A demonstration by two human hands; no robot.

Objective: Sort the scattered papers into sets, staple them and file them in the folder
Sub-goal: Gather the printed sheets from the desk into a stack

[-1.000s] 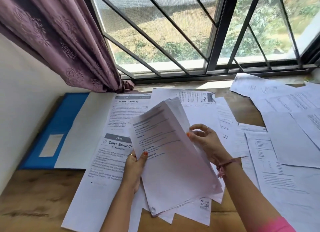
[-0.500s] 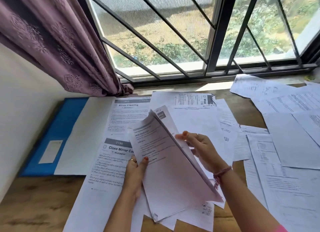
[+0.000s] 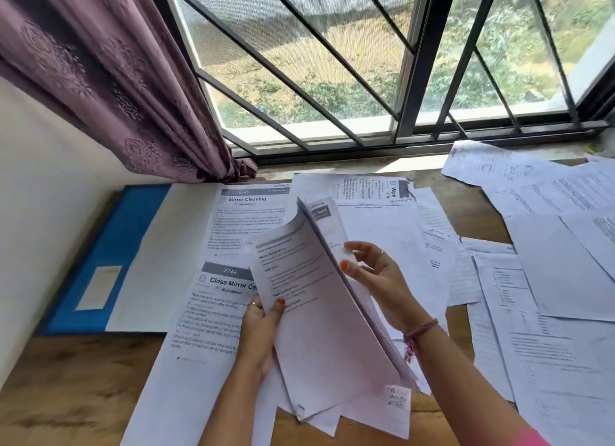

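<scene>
Both hands hold a set of papers [image 3: 319,315] above the wooden surface [image 3: 66,379]. Left hand [image 3: 259,325] grips the left edge of the set, with the thumb pressed on the top sheet. Right hand [image 3: 376,276] is behind the lifted front sheets, its thumb and fingers pinching the right edge, so the set opens like a book and a sheet with a grey heading shows behind.

Under the hands many loose sheets [image 3: 549,279] lie scattered on the surface, some overlapping. One sheet [image 3: 246,219] is titled "Mirror Cleaning", and the sheet [image 3: 206,312] just below it reads "Close Mirror". A blue folder [image 3: 109,256] lies flat at the left, near the wall, partly covered by a white sheet. A purple curtain [image 3: 100,79] hangs above the folder, beside the barred window [image 3: 366,62].
</scene>
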